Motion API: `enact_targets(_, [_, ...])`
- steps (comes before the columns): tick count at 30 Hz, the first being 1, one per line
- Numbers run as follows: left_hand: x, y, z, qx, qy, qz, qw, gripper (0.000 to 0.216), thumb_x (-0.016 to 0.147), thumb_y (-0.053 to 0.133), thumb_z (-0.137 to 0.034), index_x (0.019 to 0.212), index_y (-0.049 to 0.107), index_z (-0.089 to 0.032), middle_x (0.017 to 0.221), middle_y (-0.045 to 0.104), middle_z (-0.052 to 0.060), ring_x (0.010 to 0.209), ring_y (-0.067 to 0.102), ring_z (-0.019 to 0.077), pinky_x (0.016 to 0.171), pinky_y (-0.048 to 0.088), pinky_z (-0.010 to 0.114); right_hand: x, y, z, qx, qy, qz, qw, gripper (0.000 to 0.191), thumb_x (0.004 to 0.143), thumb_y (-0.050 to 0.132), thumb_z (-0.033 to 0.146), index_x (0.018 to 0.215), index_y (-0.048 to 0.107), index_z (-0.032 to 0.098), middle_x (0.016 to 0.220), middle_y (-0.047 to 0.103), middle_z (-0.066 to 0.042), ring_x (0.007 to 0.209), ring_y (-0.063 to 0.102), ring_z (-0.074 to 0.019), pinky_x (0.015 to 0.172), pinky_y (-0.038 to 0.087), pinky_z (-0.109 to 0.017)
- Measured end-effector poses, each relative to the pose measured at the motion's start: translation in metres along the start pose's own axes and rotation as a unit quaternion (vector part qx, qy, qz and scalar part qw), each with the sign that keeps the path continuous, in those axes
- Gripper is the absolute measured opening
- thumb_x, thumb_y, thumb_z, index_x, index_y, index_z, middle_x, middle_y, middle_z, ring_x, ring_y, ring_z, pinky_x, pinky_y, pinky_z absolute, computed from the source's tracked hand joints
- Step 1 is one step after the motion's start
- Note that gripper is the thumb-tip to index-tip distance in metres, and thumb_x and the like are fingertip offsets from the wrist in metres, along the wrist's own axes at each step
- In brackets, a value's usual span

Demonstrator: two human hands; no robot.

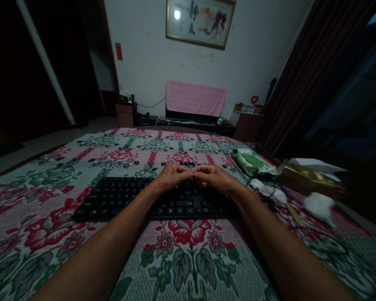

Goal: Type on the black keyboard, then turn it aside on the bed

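Observation:
A black keyboard (113, 196) lies flat on the flowered tablecloth in front of me. Over its right-hand half, near the back edge, my left hand (172, 177) and my right hand (215, 178) meet, their fingertips pinched together. Both hands are closed. Whatever sits between the fingertips, if anything, is too small and dim to make out. My forearms cross above the keyboard and hide part of its keys. Just beyond the hands, a few small dark bits show on the cloth, partly covered by the fingers.
To the right lie a green-and-white soft packet (253, 163), a gold box (310, 177), crumpled white tissue (319, 207), a flat wooden stick (296, 215) and a dark cable. Past the table, a pink cloth (196, 98) hangs over a screen by the wall.

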State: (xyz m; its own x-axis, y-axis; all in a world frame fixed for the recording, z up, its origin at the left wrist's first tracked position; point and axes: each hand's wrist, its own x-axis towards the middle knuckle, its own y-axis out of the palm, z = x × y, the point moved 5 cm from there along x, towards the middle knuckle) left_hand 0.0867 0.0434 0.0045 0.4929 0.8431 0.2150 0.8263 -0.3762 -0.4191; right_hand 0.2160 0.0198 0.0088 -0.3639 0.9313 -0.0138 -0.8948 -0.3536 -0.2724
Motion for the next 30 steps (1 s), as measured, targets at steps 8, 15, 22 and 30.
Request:
enact_targets(8, [-0.001,-0.004,-0.002,0.031,-0.022,-0.032,0.999,0.030,0.063,0.047,-0.036,0.064,0.063,-0.011,0.049,0.048,-0.003,0.047,0.038,0.0058,0.044,0.026,0.018,0.006,-0.004,0.000,-0.050,-0.061,-0.066,0.995,0.024,0.067,0.051,0.036,0.074,0.055,0.013,0.055,0.048,0.004,0.046,0.040,-0.0043,0.046,0.033,-0.017])
enact_targets(15, [0.000,-0.007,0.000,0.038,-0.023,-0.050,0.998,0.030,0.062,0.047,-0.036,0.068,0.065,-0.013,0.055,0.054,-0.002,0.053,0.044,0.0081,0.051,0.031,0.019,0.008,-0.003,0.005,-0.139,-0.120,-0.103,0.978,0.022,0.063,0.056,0.025,0.081,0.058,0.014,0.076,0.060,-0.002,0.069,0.055,-0.0110,0.066,0.042,-0.023])
enact_targets(22, [0.002,-0.004,0.010,0.016,-0.024,-0.030,0.999,0.031,0.062,0.047,-0.037,0.067,0.064,-0.011,0.054,0.053,-0.002,0.049,0.042,0.0069,0.046,0.029,0.018,0.006,-0.002,0.006,-0.256,-0.159,-0.113,0.947,0.021,0.068,0.049,0.022,0.085,0.060,0.016,0.082,0.062,-0.002,0.076,0.056,-0.0126,0.071,0.042,-0.024])
enact_targets(30, [0.005,-0.001,0.013,0.037,-0.013,-0.030,0.999,0.033,0.064,0.045,-0.037,0.071,0.065,-0.011,0.056,0.056,-0.001,0.051,0.046,0.0083,0.048,0.033,0.019,0.003,-0.016,0.007,-0.269,-0.157,-0.114,0.943,0.023,0.069,0.049,0.023,0.087,0.061,0.016,0.084,0.063,-0.003,0.077,0.056,-0.0132,0.071,0.042,-0.024])
